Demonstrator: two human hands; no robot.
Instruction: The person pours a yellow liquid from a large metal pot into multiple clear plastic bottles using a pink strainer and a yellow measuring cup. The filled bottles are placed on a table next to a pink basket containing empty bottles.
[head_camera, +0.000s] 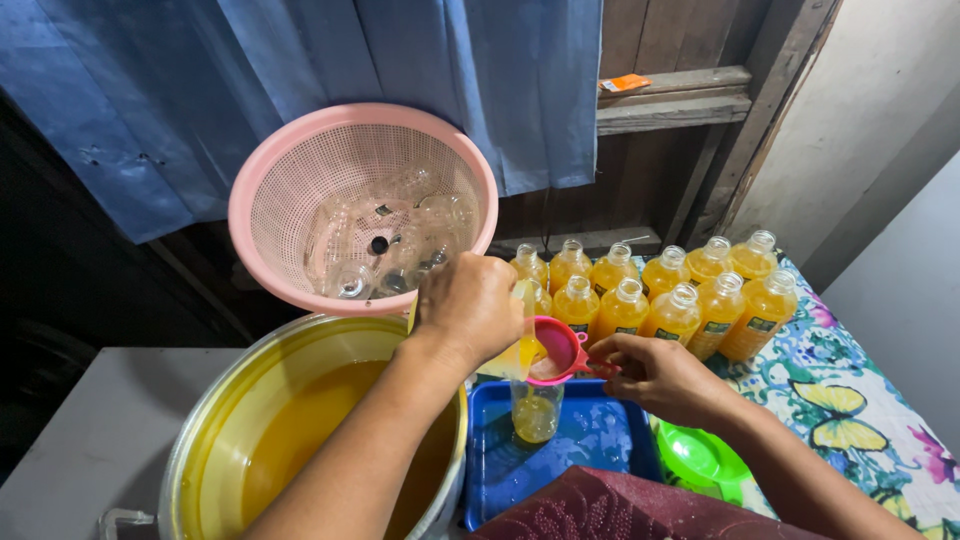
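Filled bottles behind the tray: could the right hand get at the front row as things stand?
Probably not yet. The path to the filled bottles looks open, with nothing between, but the right hand is busy pinching the pink funnel over the bottle on the blue tray.

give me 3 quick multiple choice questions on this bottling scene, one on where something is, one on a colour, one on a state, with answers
1. Where does the bottle being filled stand?
A. in the blue tray
B. in the pink basket
C. on the wooden shelf

2. What colour is the funnel on that bottle?
A. green
B. white
C. pink

3. How full is that bottle?
A. full to the neck
B. only the bottom part is filled
C. capped and sealed

Answers:
1 A, it stands upright on the blue tray beside the big pot.
2 C, the right hand steadies a pink funnel while the left hand pours.
3 B, yellow liquid shows only low in the clear bottle.
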